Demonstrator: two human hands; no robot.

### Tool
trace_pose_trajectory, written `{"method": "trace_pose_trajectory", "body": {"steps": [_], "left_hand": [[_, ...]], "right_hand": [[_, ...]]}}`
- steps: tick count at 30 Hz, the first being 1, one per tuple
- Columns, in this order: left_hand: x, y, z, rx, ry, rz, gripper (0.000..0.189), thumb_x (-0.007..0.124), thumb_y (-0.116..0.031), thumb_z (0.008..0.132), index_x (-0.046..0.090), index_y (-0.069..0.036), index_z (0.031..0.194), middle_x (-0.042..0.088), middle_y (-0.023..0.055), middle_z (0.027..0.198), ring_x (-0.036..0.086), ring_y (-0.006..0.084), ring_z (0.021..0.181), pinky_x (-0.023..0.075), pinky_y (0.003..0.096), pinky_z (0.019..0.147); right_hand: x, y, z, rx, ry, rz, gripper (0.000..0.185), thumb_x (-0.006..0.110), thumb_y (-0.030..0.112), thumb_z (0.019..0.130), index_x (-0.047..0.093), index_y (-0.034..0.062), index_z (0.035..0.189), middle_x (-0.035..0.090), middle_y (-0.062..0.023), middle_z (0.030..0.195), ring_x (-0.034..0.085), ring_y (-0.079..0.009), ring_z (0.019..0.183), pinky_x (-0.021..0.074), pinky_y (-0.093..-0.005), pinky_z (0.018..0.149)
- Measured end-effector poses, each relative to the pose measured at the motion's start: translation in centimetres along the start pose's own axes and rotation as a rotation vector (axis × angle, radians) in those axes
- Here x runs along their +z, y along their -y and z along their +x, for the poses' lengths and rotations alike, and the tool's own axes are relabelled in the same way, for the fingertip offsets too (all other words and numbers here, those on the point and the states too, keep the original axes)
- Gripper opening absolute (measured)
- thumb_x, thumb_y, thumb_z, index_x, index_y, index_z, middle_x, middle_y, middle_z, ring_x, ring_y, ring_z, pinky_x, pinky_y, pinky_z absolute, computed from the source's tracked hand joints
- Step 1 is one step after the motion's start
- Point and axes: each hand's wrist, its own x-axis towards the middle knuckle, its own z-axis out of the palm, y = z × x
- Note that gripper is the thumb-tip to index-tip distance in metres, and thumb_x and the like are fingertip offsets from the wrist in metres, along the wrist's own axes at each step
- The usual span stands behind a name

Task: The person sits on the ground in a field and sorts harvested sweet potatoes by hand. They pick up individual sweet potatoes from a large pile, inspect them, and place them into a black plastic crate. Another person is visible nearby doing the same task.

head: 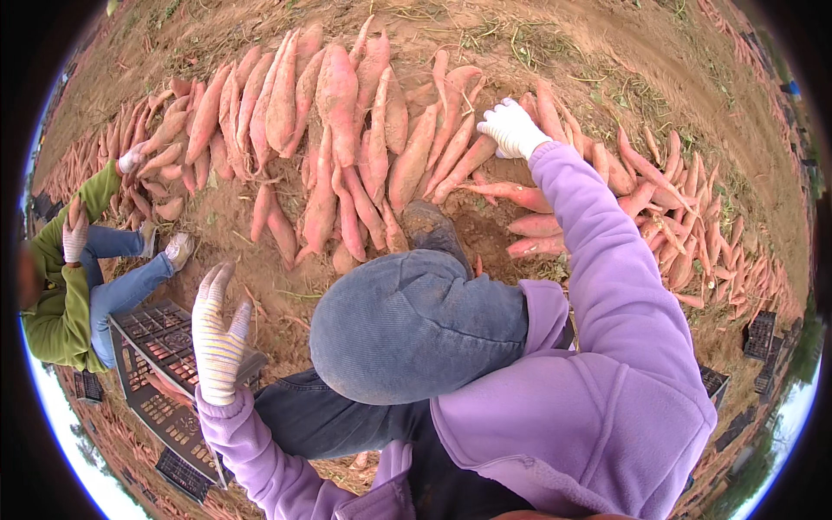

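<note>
My right hand (511, 130), in a white knitted glove, curls around the upper end of a sweet potato (469, 168) lying in the row. Beside that hand, more sweet potatoes (549, 110) lie on the soil to its right. My left hand (218, 341), in a striped knitted glove, is raised with its fingers apart and nothing in it. It hangs beside a black plastic crate (170, 422), which has a few sweet potatoes (170, 390) inside. A long row of pink, soil-dusted sweet potatoes (338, 97) runs across the ground before me.
At the left sits a co-worker in a green top (65, 292), one gloved hand (132, 158) at the row and the other holding a sweet potato (75, 211). My boot (435, 227) is against the row. Further crates (759, 335) stand at the right; dry vines (533, 42) litter the soil.
</note>
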Motion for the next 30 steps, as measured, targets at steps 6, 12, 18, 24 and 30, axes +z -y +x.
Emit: {"method": "trace_pose_trajectory", "body": {"steps": [6, 12, 18, 24, 30], "left_hand": [[0.1, 1.5, -0.2, -0.026, -0.004, -0.109, 0.055, 0.062, 0.007, 0.084, 0.053, 0.000, 0.138, 0.054, 0.0141, 0.137, 0.051, 0.0246, 0.130, 0.0365, 0.0351, 0.113], [0.3, 1.4, -0.1, -0.019, 0.007, -0.099, 0.049, 0.065, 0.003, 0.085, 0.056, 0.000, 0.134, 0.057, 0.0172, 0.133, 0.053, 0.0288, 0.128, 0.0370, 0.0362, 0.111], [1.0, 1.4, 0.9, -0.034, 0.049, -0.132, 0.048, 0.065, 0.002, 0.085, 0.057, 0.001, 0.132, 0.058, 0.0184, 0.131, 0.055, 0.0299, 0.125, 0.0391, 0.0361, 0.109], [1.5, 0.8, 1.9, -0.032, 0.107, -0.092, 0.048, 0.064, -0.001, 0.084, 0.057, 0.000, 0.131, 0.058, 0.0183, 0.131, 0.055, 0.0315, 0.124, 0.0398, 0.0368, 0.108], [1.6, 0.7, 2.5, -0.048, 0.152, -0.141, 0.051, 0.064, 0.001, 0.081, 0.057, 0.001, 0.132, 0.061, 0.0147, 0.124, 0.058, 0.0246, 0.117, 0.0416, 0.0345, 0.106]], "right_hand": [[-3.4, -0.3, -6.9, 0.071, 0.194, 0.338, 0.058, 0.085, 0.038, 0.066, 0.069, 0.0102, 0.114, 0.070, -0.0141, 0.100, 0.068, -0.0338, 0.095, 0.0532, -0.0420, 0.082], [-8.2, -3.8, -12.1, 0.288, 0.396, 0.302, 0.057, 0.080, 0.043, 0.067, 0.071, 0.0144, 0.116, 0.073, -0.0137, 0.099, 0.070, -0.0332, 0.096, 0.0545, -0.0414, 0.085], [-6.0, -1.9, -6.7, 0.147, -0.193, 0.512, 0.049, 0.078, 0.022, 0.073, 0.066, 0.0098, 0.119, 0.069, -0.0145, 0.107, 0.065, -0.0354, 0.103, 0.0509, -0.0444, 0.090], [-3.0, 7.8, 6.1, -0.185, -0.468, 0.131, 0.064, 0.084, 0.028, 0.064, 0.062, 0.0110, 0.122, 0.062, -0.0114, 0.117, 0.058, -0.0327, 0.112, 0.0398, -0.0470, 0.104], [-4.6, 6.4, 6.0, -0.293, -0.162, 0.175, 0.049, 0.082, 0.043, 0.066, 0.070, 0.0154, 0.105, 0.066, -0.0075, 0.092, 0.063, -0.0312, 0.092, 0.0473, -0.0447, 0.090]]}}
